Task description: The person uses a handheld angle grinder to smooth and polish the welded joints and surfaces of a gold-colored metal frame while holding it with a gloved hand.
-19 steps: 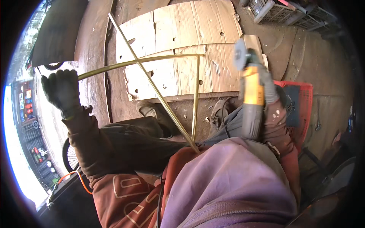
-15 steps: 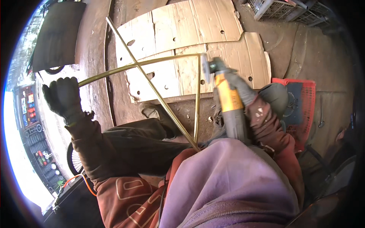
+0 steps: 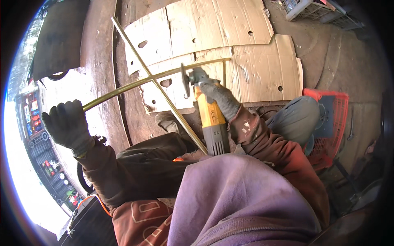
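A brass-coloured metal tube frame [image 3: 175, 105] of crossing bars spans the space before me. My left hand [image 3: 69, 125], in a dark glove, is closed round the left end of its curved bar; that end is hidden behind the fingers. In my gloved right hand [image 3: 221, 97] is a yellow and grey angle grinder [image 3: 211, 119], held by its front body. Its disc [image 3: 184, 80] stands edge-on at the curved bar, just right of the crossing; I cannot tell whether they touch. The grinder and my arm hide part of the frame's right-hand bar.
Flattened cardboard sheets [image 3: 254, 61] lie on the brown floor beneath the frame. A red plastic crate [image 3: 342, 119] stands at the right, beside my bent knee. Grey crates [image 3: 297, 9] are at the far right. An orange cable [image 3: 98, 198] runs at lower left.
My right hand has brought the grinder leftward, from the frame's right corner to near the crossing. My left hand and its end of the frame are slightly lower.
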Tool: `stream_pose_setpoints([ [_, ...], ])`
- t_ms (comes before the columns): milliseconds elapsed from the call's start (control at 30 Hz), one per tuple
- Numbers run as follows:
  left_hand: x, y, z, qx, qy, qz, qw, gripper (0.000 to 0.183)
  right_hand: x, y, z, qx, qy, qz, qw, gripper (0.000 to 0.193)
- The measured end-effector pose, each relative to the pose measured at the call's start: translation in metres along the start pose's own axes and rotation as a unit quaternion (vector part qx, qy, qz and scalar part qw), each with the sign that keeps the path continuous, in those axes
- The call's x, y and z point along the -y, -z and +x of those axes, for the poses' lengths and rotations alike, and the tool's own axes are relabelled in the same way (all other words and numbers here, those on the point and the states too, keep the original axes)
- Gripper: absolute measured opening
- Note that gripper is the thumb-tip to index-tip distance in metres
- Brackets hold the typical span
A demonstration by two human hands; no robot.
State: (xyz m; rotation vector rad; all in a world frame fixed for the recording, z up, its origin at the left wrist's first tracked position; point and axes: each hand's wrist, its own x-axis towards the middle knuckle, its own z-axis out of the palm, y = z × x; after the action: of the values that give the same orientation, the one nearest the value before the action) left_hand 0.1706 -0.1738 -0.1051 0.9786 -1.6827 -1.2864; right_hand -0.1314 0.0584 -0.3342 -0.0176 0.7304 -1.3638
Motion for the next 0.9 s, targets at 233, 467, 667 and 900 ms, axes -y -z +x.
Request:
stream_pose_setpoints([
  [233, -0.009, -0.025, -0.002, -0.012, 0.04, -0.321, 0.946, 0.043, 0.013, 0.068, 0.037, -0.136, 0.023, -0.068, 0.988, 0.036],
  [467, -0.016, -0.026, 0.001, 0.026, 0.026, -0.346, 0.938, 0.046, 0.019, -0.021, -0.004, -0.038, 0.009, -0.119, 0.992, 0.034],
  [667, -0.01, -0.027, 0.001, 0.1, 0.023, -0.361, 0.927, 0.043, 0.014, -0.011, -0.001, -0.061, 0.024, -0.079, 0.995, 0.03],
  [900, -0.014, -0.029, -0.002, 0.022, 0.012, -0.316, 0.949, 0.045, 0.021, 0.039, 0.009, -0.116, 0.015, -0.102, 0.988, 0.037],
])
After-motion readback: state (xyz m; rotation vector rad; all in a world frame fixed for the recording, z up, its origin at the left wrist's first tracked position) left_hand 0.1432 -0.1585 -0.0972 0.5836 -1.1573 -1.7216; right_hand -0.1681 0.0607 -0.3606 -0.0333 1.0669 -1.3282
